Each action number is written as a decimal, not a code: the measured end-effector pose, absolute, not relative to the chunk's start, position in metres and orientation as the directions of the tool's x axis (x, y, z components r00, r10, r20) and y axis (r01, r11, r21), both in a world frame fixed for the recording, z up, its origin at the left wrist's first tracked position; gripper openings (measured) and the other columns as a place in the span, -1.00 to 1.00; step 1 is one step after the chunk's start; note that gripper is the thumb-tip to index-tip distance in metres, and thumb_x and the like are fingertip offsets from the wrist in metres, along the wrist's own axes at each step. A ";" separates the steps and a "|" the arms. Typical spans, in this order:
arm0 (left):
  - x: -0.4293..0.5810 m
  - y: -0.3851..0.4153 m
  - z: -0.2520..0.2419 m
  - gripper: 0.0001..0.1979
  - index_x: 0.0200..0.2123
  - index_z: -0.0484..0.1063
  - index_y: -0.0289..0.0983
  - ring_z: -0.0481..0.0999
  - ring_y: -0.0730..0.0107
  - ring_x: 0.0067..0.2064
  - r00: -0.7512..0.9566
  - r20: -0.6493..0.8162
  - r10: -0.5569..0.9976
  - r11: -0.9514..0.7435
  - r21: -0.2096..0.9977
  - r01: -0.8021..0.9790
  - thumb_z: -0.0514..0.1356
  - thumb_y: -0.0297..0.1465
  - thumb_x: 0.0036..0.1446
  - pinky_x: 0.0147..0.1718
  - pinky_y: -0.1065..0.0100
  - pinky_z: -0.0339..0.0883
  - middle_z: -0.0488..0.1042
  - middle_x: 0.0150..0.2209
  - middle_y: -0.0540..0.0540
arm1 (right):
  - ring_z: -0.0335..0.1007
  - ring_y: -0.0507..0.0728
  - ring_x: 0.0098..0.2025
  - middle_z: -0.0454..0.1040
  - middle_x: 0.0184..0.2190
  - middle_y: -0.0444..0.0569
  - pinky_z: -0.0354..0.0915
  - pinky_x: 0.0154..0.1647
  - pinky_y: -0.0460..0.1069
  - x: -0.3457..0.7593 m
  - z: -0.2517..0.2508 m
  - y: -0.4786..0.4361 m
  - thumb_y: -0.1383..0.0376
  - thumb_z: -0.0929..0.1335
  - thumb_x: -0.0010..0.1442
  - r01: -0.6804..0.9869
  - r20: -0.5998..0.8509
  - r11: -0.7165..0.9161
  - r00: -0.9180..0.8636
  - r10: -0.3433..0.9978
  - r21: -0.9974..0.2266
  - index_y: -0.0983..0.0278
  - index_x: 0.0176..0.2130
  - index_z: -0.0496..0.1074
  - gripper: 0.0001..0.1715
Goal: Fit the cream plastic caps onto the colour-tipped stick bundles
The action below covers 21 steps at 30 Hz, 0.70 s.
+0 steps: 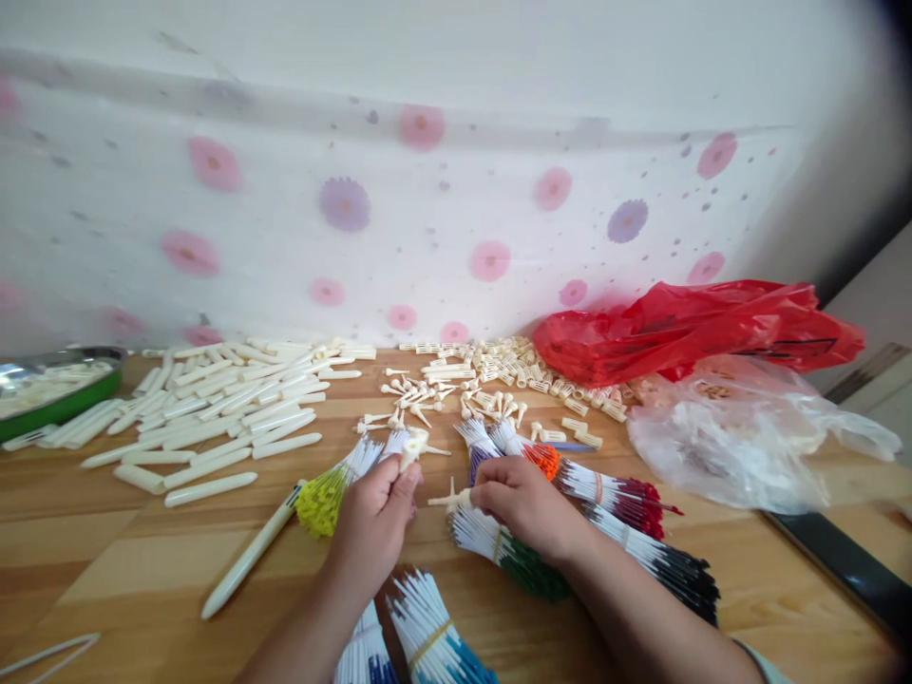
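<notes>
My left hand (pixel 377 503) is closed on a small cream plastic part (pixel 413 446) that sticks up from its fingertips. My right hand (pixel 523 499) pinches another cream piece with a thin pointed stem (pixel 447 499) aimed left. The two pieces are apart. Banded bundles of white pen refills lie around the hands: yellow-tipped (pixel 319 503) by the left hand, green-tipped (pixel 531 568) under the right wrist, red-tipped (pixel 637 503) and black-tipped (pixel 684 565) farther right, blue-tipped (pixel 434 636) at the front. An assembled white pen (pixel 253 551) lies left of my left hand.
Cream pen barrels (pixel 214 408) are heaped at the left beside a green-rimmed dish (pixel 64 408). Small pointed parts (pixel 417 413) and slotted pieces (pixel 499 361) lie at the back. A red bag (pixel 698 328), a clear bag (pixel 733 437) and a dark flat object (pixel 841 560) are at the right.
</notes>
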State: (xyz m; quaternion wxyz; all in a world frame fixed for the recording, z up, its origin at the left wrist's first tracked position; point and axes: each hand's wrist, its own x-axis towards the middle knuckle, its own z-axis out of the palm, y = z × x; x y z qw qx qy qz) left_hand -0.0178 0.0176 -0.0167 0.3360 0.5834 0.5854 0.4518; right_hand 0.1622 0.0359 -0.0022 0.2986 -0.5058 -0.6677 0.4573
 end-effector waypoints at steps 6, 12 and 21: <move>-0.013 0.016 -0.013 -0.65 -0.54 0.27 -0.26 0.01 0.64 -0.71 -0.098 -0.229 0.968 0.197 0.944 -0.264 0.18 -0.09 0.00 -0.72 0.58 -0.11 0.08 -0.76 0.17 | 0.31 0.06 -0.37 0.42 -0.42 -0.07 0.20 -0.34 -0.07 0.151 -0.001 0.031 0.23 0.22 0.23 0.565 0.228 0.341 -0.263 0.937 -0.751 0.28 -0.27 0.42 -0.76; 0.003 0.004 -0.005 -0.82 -0.52 0.31 -0.30 0.18 0.62 -0.72 -0.058 -0.453 0.890 0.309 0.690 -0.654 0.22 -0.35 0.03 -0.79 0.59 -0.04 0.29 -0.66 0.07 | 0.27 0.11 -0.22 0.36 -0.23 0.00 0.25 -0.20 -0.02 0.130 0.005 -0.003 0.26 0.31 0.15 0.459 0.412 0.678 -0.554 0.724 -0.574 0.24 -0.21 0.42 -0.82; 0.013 -0.004 -0.002 -0.78 -0.54 0.32 -0.33 0.39 0.51 -0.57 0.022 -0.537 0.843 0.336 0.495 -0.801 0.07 -0.52 0.15 -0.62 0.52 0.26 0.37 -0.60 -0.03 | 0.17 0.10 -0.32 0.38 -0.37 -0.05 0.18 -0.31 0.01 0.115 -0.014 -0.004 0.33 0.35 0.14 0.674 0.526 0.704 -0.524 0.670 -0.224 0.27 -0.45 0.40 -0.87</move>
